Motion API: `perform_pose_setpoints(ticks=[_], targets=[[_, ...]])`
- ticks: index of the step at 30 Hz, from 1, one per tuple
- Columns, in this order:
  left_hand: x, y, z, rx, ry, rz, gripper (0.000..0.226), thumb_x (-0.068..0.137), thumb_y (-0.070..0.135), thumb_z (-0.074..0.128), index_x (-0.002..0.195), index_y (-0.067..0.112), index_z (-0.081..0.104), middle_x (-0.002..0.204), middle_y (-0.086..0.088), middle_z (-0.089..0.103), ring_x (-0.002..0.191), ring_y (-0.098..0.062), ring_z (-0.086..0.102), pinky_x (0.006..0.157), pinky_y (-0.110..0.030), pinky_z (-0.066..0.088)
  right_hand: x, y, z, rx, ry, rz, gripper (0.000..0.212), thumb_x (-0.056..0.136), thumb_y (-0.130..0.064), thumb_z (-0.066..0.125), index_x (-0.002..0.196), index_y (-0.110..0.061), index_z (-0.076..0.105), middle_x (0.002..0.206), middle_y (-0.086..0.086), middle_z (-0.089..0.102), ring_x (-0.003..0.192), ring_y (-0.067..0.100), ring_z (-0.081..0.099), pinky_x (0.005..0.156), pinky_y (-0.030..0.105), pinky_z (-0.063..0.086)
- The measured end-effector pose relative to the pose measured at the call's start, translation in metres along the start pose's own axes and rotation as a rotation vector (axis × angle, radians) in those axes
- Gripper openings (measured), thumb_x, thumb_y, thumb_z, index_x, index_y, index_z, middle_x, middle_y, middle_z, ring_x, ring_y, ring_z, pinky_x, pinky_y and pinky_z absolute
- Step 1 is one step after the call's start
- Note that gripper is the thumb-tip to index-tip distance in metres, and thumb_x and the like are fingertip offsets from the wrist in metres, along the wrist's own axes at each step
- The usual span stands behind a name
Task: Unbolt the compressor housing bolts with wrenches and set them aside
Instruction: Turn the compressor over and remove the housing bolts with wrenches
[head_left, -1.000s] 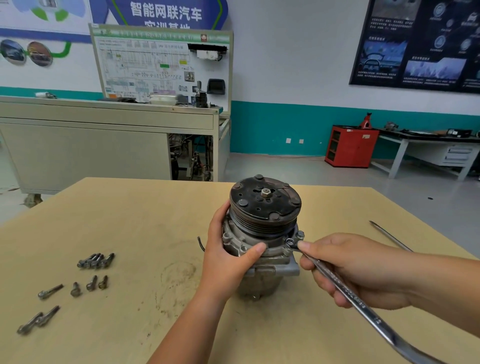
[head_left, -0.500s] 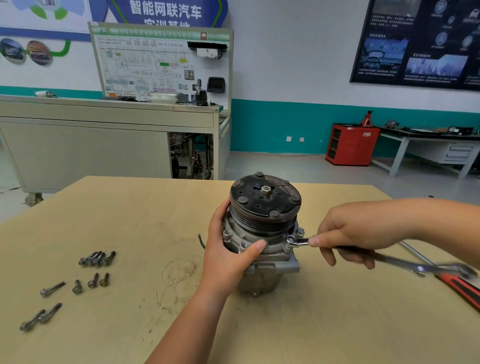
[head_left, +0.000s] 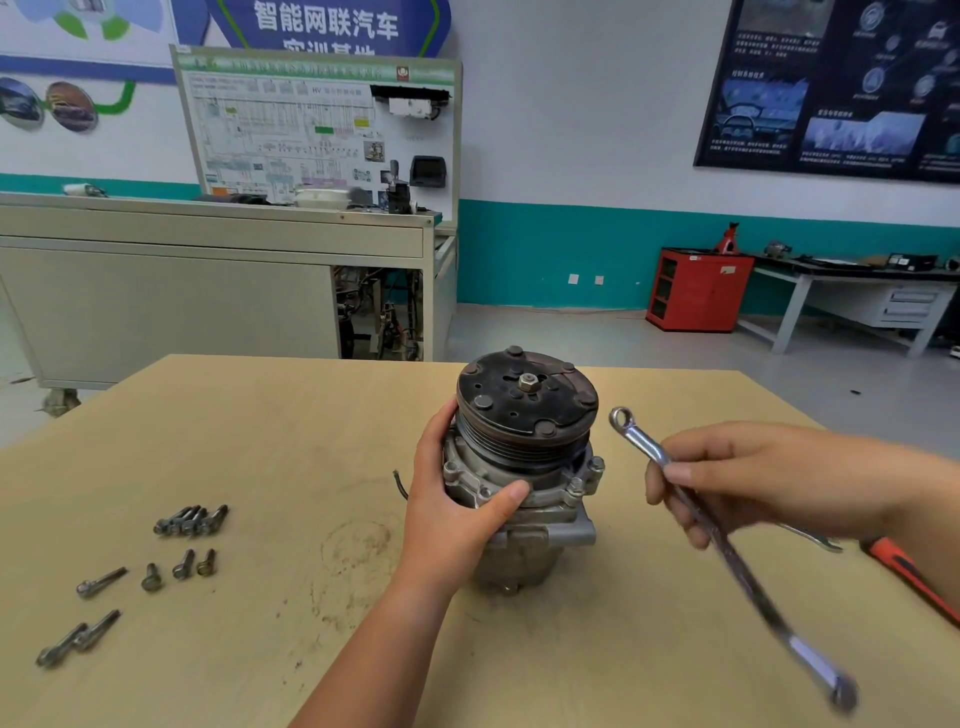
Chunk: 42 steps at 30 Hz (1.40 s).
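Has just lifted the wrench off the housing bolt at the near right edge of the flange. Had the ring end seated there half a second ago; now holds it in the air to the right of the pulley, clear of the metal. Grips the shank in the right hand, fingers curled round it not far below the ring end, with the long tail pointing near and right.

Keeps the left hand on the compressor, thumb and fingers wrapped round the flange just under the pulley, steadying it upright in the middle of the bench. Leaves that bolt in its hole, head up, with another just beside it; cannot tell how loose.

Reads as a pause between strokes: probably resetting the ring for another swing, or changing over to spinning the bolt out by hand.

Has removed bolts lying loose at the near left of the bench, well apart from the compressor. Has a second wrench and a red-handled tool lying at the right, partly behind the right hand.
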<state>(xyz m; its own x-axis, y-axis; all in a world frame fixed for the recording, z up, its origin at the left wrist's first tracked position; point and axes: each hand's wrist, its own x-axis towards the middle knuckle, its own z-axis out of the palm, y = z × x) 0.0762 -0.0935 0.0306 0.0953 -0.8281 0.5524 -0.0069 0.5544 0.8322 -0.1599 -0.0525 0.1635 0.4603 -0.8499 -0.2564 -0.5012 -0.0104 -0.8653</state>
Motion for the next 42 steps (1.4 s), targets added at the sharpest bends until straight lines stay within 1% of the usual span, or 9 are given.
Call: perform_pose_setpoints(ticks=[3, 6, 11, 14, 18, 27, 32, 36, 42], targets=[[0.000, 0.000, 0.000, 0.005, 0.003, 0.008, 0.081, 0.056, 0.047, 0.079, 0.125, 0.060, 0.040, 0.137, 0.019, 0.049, 0.126, -0.002, 0.048, 0.106, -0.031, 0.042, -0.001, 0.017, 0.052, 0.379, 0.166, -0.103, 0.020, 0.075, -0.030, 0.055, 0.072, -0.012, 0.063, 0.056, 0.000, 0.050, 0.054, 0.020, 0.064, 0.052, 0.022, 0.051], [0.001, 0.001, 0.001, -0.009, 0.013, 0.018, 0.082, 0.056, 0.046, 0.079, 0.128, 0.053, 0.041, 0.137, 0.017, 0.050, 0.126, -0.003, 0.049, 0.106, -0.027, 0.042, 0.010, 0.024, 0.102, 0.563, 0.295, -0.193, 0.021, 0.081, -0.023, 0.053, 0.067, -0.009, 0.061, 0.046, -0.001, 0.038, 0.047, 0.024, 0.063, 0.049, 0.027, 0.054], [-0.002, 0.002, 0.001, 0.016, 0.037, 0.040, 0.088, 0.056, 0.047, 0.077, 0.132, 0.051, 0.031, 0.141, 0.018, 0.041, 0.129, 0.001, 0.043, 0.107, -0.024, 0.038, 0.031, 0.020, 0.143, 0.722, 0.399, -0.238, 0.022, 0.077, -0.028, 0.057, 0.067, -0.010, 0.065, 0.045, 0.002, 0.050, 0.050, 0.024, 0.062, 0.046, 0.025, 0.051], [-0.006, 0.007, 0.001, 0.149, 0.108, 0.168, 0.085, 0.063, 0.047, 0.074, 0.135, 0.048, 0.028, 0.149, 0.008, 0.030, 0.137, -0.001, 0.030, 0.110, -0.017, 0.029, 0.039, 0.016, 0.146, 0.765, 0.398, -0.208, 0.022, 0.092, -0.021, 0.048, 0.078, -0.008, 0.059, 0.048, 0.001, 0.054, 0.049, 0.023, 0.065, 0.043, 0.023, 0.048], [-0.005, 0.014, 0.000, 0.321, 0.134, 0.427, 0.066, 0.071, 0.040, 0.070, 0.128, 0.035, 0.039, 0.144, -0.014, 0.031, 0.138, -0.021, 0.029, 0.112, -0.020, 0.025, 0.044, 0.006, 0.142, 0.819, 0.359, -0.184, 0.029, 0.095, -0.022, 0.045, 0.072, -0.010, 0.057, 0.047, 0.000, 0.049, 0.044, 0.019, 0.060, 0.043, 0.024, 0.048], [-0.004, 0.019, 0.000, 0.336, 0.090, 0.448, 0.057, 0.069, 0.032, 0.071, 0.117, 0.034, 0.040, 0.144, -0.018, 0.030, 0.140, -0.023, 0.028, 0.113, -0.021, 0.024, 0.040, 0.006, 0.126, 0.991, 0.318, -0.108, 0.033, 0.094, -0.023, 0.044, 0.067, -0.010, 0.059, 0.039, -0.005, 0.035, 0.034, 0.011, 0.043, 0.034, 0.019, 0.039], [0.005, 0.018, -0.007, 0.279, -0.003, 0.115, 0.095, 0.056, 0.056, 0.073, 0.133, 0.047, 0.018, 0.146, 0.016, 0.026, 0.136, 0.007, 0.025, 0.111, -0.013, 0.023, 0.025, 0.007, 0.093, 0.624, 0.116, 0.020, 0.047, 0.094, -0.027, 0.043, 0.052, -0.018, 0.060, 0.044, -0.005, 0.033, 0.038, 0.010, 0.037, 0.039, 0.020, 0.035], [0.010, 0.017, -0.007, 0.258, -0.072, 0.001, 0.112, 0.051, 0.057, 0.077, 0.146, 0.032, 0.022, 0.146, 0.009, 0.037, 0.135, -0.007, 0.037, 0.113, -0.039, 0.034, 0.015, -0.003, 0.059, 0.221, -0.042, 0.135, 0.049, 0.098, -0.031, 0.042, 0.052, -0.020, 0.057, 0.044, -0.007, 0.042, 0.036, 0.006, 0.040, 0.040, 0.015, 0.036], [0.008, 0.016, -0.006, 0.213, -0.049, -0.061, 0.113, 0.046, 0.055, 0.080, 0.143, 0.042, 0.025, 0.142, 0.017, 0.039, 0.130, 0.001, 0.040, 0.110, -0.027, 0.036, 0.016, -0.012, 0.019, -0.382, -0.116, 0.265, 0.046, 0.091, -0.054, 0.043, 0.058, -0.023, 0.051, 0.049, -0.013, 0.043, 0.045, 0.006, 0.038, 0.054, 0.022, 0.032]])
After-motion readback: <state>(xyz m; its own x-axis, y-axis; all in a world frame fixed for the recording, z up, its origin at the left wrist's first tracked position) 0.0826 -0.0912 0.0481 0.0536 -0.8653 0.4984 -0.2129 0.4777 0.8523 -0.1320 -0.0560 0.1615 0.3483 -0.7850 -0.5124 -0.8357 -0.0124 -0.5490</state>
